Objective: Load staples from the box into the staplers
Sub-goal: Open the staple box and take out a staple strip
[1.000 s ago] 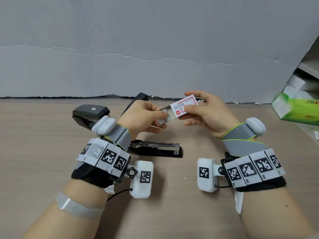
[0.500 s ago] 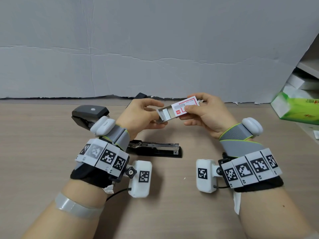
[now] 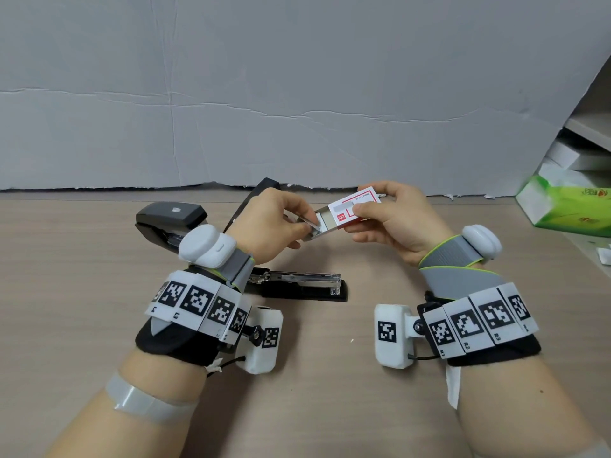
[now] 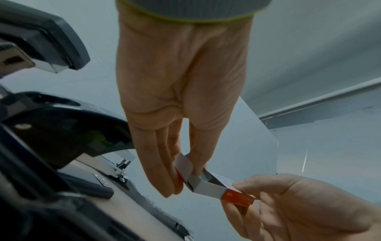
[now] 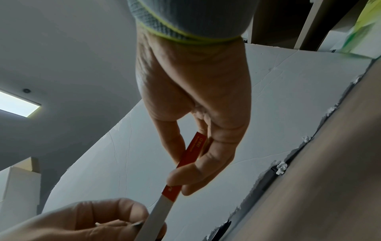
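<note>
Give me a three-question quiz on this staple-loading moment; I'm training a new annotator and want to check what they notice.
1. True or false: the staple box rests on the table.
2. Which hand grips the box's red and white sleeve? A) left hand B) right hand
3. Fill in: the black stapler lying in front of the hands has its top swung ____.

Key
1. False: both hands hold it above the table.
2. B: the left hand pinches the end of the pulled-out inner tray.
3. Open: its metal staple channel is exposed.
</note>
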Demonstrator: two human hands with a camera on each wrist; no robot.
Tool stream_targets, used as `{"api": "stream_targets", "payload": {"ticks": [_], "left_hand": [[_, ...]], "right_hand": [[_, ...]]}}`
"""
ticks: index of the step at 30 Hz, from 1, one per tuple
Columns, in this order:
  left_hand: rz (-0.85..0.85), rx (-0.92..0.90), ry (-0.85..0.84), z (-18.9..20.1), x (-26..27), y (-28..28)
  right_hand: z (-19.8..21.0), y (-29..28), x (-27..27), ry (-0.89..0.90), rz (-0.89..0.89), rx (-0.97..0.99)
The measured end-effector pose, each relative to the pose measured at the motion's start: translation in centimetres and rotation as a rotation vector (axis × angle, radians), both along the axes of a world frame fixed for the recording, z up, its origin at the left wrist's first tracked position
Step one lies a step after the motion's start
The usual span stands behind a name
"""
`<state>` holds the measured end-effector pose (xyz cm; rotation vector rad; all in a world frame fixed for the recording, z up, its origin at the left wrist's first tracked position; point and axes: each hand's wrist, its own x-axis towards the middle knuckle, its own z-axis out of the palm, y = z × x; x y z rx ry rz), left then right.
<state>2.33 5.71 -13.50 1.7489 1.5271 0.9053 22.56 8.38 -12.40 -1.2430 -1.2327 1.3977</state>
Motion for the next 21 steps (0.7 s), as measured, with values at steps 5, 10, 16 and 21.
{"api": "stream_targets", "payload": {"ticks": [5,10,16,21], "left_hand": [[0.079,0.072,-0.063,0.8,0.1,-0.3],[0.184,0.039,-0.328,1.2,0.1,-0.3],[0.181,0.006,-0.435,1.6,0.2,-0.5],[0.126,-0.087,-0.598,2.2,0.5,-1.2]], "right_hand": [[-0.1,0.2,0.2,-0.019,0.013,-0.019],[-0.4,0.5,0.5,0.001,0.006,-0.071],[-0.9,1.8,1.0,-0.268,0.044,-0.159],[-1.5,2.2,1.2,-0.534,0.015,-0.22]]}}
